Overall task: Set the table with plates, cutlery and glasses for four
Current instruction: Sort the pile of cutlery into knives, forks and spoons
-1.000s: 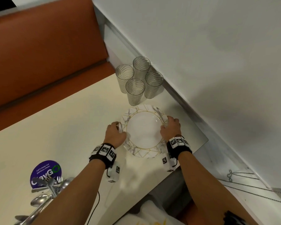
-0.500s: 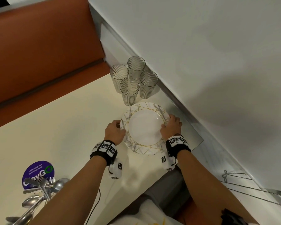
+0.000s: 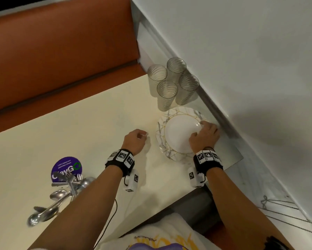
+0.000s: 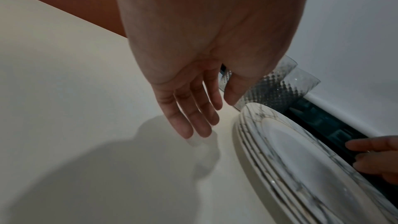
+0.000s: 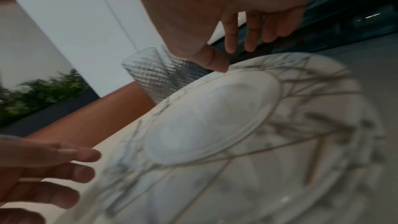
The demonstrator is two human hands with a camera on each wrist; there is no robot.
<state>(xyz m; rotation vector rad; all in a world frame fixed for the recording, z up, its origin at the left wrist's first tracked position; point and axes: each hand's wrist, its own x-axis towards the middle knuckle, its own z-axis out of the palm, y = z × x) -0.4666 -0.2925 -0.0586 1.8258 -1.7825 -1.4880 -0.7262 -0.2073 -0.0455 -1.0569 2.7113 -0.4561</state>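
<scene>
Left hand (image 3: 135,141) off plate stack (image 3: 177,136) since half a second ago — now beside it, fingers relaxed, holding nothing. Right hand (image 3: 205,137) on stack's right rim, thumb on top; grip unclear. Stack on table (image 3: 79,134) by glasses (image 3: 173,82) — probably separating top plate.

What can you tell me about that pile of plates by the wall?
The stack of plates lies flat on the cream table, close to the wall and just in front of four ribbed glasses. The left wrist view shows several layered rims. They look like glazed ceramic: plain white centre, marbled grey rim crossed by thin gold lines. The right hand rests on the side nearest the wall, thumb on the top plate's rim. The left hand hangs beside the stack, apart from it.
</scene>
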